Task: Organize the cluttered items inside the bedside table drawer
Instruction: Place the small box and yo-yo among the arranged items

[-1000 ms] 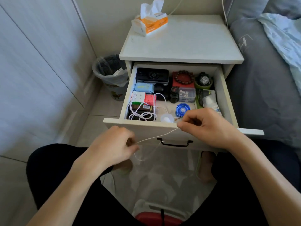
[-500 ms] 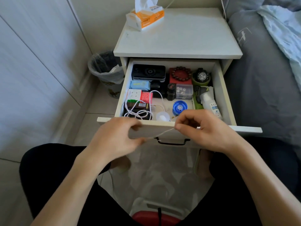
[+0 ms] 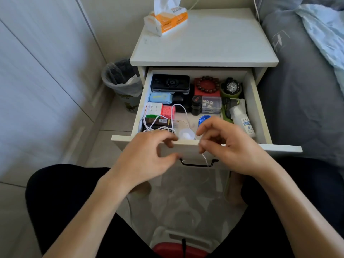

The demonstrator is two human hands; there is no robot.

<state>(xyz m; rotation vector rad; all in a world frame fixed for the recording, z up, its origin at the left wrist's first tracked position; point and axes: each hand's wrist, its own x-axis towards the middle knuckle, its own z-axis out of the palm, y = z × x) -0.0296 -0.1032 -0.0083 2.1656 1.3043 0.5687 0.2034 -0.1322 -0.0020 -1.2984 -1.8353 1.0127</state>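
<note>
Both hands hovered over the front edge of the open drawer (image 3: 250, 101). The right hand (image 3: 232, 146) pinched a thin white cord (image 3: 204, 159) between thumb and forefinger, and the cord dropped from that pinch past the black drawer handle (image 3: 197, 164) towards the floor. The left hand (image 3: 149, 155) sat just beside it with fingers curled; whether it actually gripped the cord, I could not tell, though a bit of white showed near its thumb by the handle.

Inside the drawer, a white cable (image 3: 162, 125) lay in loose loops at the front left, over a dark box with a barcode (image 3: 158, 122). Behind that sat a puzzle cube (image 3: 154, 109) and a pink block (image 3: 168, 111) side by side. A black case (image 3: 170, 83) filled the back left corner, with a pale blue packet (image 3: 160, 97) just in front of it. A bead bracelet (image 3: 207, 84) rested on a red box, a wristwatch (image 3: 231, 87) sat at the back right, and a clear box of dice (image 3: 211, 105) lay in the middle. A white spray bottle (image 3: 242, 118) leaned along the right wall, a blue round thing (image 3: 203, 119) peeked out above the right hand's fingers.

On the bedside table (image 3: 214, 43) stood a tissue pack (image 3: 167, 21); a lined bin (image 3: 121, 81) stood on the floor left of it.
</note>
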